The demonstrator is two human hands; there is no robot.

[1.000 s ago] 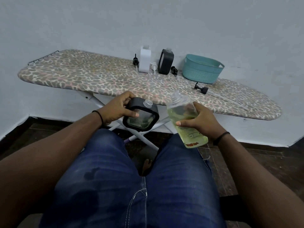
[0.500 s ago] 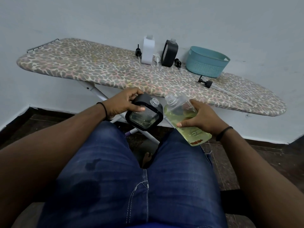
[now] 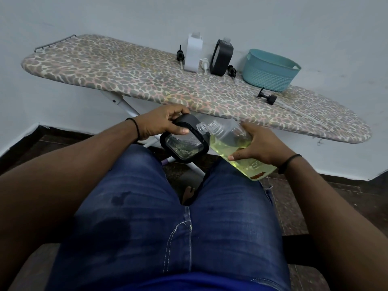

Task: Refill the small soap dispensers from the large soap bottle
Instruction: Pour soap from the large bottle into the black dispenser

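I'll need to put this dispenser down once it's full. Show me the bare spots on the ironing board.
The ironing board is bare across its wide left half, from the wire rest end up to the black pump. The near edge strip in front of the bottles is free too. Crowded: the back row from the white dispenser and black dispenser to the teal basket, with a loose pump beside it.

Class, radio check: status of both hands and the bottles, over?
Left hand grips black dispenser. Right hand grips large soap bottle, tilted, necks nearly touching. Nothing between them.
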